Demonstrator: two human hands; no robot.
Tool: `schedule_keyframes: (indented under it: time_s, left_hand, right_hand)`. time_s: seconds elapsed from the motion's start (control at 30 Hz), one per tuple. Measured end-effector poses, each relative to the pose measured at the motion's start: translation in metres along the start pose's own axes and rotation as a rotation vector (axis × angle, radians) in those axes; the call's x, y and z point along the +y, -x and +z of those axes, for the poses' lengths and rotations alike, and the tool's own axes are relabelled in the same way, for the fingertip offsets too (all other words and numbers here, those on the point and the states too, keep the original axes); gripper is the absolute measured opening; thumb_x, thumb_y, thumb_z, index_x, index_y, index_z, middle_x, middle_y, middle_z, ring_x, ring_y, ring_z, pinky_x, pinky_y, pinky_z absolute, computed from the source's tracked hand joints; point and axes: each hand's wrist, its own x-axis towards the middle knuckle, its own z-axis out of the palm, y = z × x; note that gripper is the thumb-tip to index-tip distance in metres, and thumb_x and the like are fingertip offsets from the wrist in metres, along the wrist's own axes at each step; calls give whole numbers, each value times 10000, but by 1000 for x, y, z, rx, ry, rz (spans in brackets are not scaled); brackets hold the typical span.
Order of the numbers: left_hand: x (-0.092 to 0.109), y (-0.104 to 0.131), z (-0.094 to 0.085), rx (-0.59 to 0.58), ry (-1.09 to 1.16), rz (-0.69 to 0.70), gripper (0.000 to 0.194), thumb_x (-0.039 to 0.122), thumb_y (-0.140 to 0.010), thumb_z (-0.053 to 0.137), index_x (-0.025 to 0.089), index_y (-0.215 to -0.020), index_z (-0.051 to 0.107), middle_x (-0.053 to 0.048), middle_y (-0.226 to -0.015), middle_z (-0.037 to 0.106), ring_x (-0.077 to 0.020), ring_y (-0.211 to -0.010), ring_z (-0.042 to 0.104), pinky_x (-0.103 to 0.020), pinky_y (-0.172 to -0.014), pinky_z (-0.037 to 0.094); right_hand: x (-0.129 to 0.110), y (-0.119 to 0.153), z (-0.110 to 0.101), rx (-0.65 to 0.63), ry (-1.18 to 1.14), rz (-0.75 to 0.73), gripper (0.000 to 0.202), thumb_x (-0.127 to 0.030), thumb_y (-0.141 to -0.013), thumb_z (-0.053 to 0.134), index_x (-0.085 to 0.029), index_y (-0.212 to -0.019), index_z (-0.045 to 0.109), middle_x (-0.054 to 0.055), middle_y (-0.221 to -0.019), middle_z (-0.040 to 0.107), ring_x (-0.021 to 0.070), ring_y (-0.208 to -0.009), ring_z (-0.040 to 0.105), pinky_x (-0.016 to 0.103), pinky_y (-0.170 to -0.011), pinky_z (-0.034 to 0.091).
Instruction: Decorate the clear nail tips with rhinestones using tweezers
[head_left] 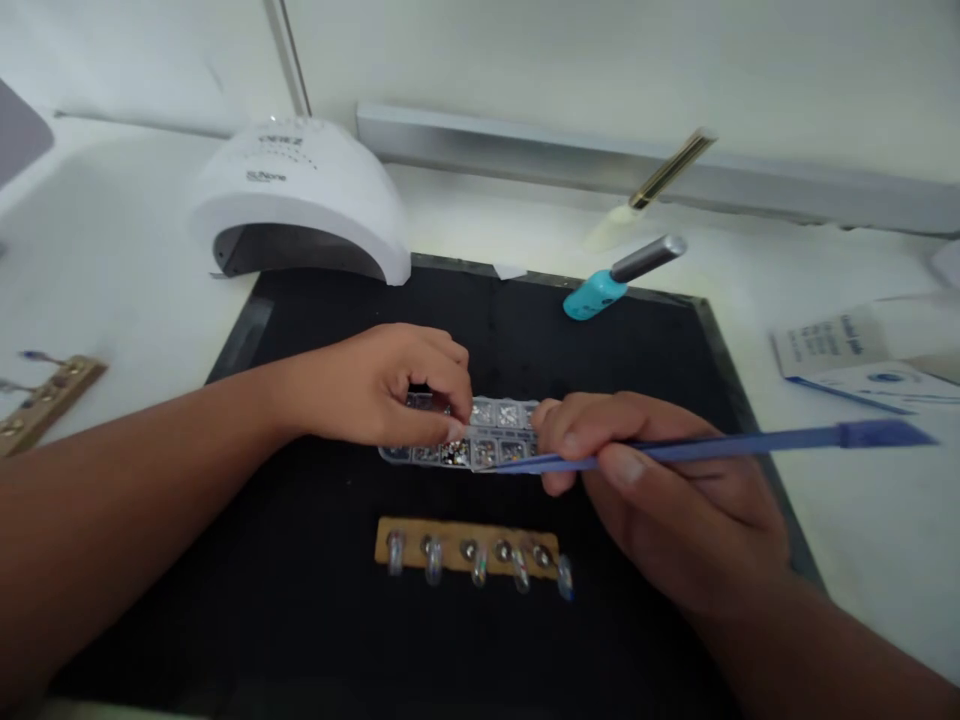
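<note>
A clear compartment box of rhinestones (484, 452) lies on the black mat, with small sparkling stones in its cells. My left hand (420, 385) reaches over its left part, thumb and forefinger pinched on the box at a small lid near its middle. My right hand (652, 480) holds blue tweezers (675, 449), their tips low over the box's front edge. Its curled fingers touch the box's right end. In front of the box lies a wooden strip holder (466, 540) carrying several clear, glittery nail tips (478, 570).
A white nail lamp (315, 190) stands at the back left. Behind the box are a turquoise polish bottle (596, 295) and a pale bottle with a gold cap (671, 170). Another wooden holder (52, 405) lies left, a printed packet (847, 345) right. The black mat (300, 600) covers the table's middle.
</note>
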Motion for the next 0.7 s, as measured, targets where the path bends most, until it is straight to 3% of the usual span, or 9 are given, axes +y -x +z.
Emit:
schedule_keyframes:
  time_s: [0.13,0.33,0.6,0.7]
  left_hand:
    - [7,2,-3,-50,-28,-55,84,207,-833,661,144,-841,716,-24,-806,614,-137,-804,554,-254,-750,437]
    - [18,5,1,-99,-191,-137,97,231,-756,732,167,-829,721,-18,-841,577,-177,-904,538,-306,-854,407]
    - [27,8,9,-93,-358,-210,116,227,-793,718,160,-887,708,-28,-926,599,-208,-963,547,-385,-882,425]
    - [26,12,7,-40,-363,-204,83,199,-803,705,167,-878,724,-30,-921,613,-193,-935,559,-384,-891,433]
  right_hand:
    - [0,-2,7,23,-111,-57,135,-316,-914,634,-213,-886,717,16,-696,626,151,-659,580,294,-606,466]
    - [-9,-2,15,26,-147,-89,143,-332,-848,695,-199,-795,705,3,-659,630,133,-561,575,283,-558,469]
    - [-14,-1,24,8,-118,-89,115,-274,-805,676,-177,-743,672,-3,-596,616,126,-527,559,269,-526,454]
    - [-13,-1,25,14,-100,-83,124,-279,-800,661,-172,-738,656,-4,-597,612,125,-526,554,271,-530,448]
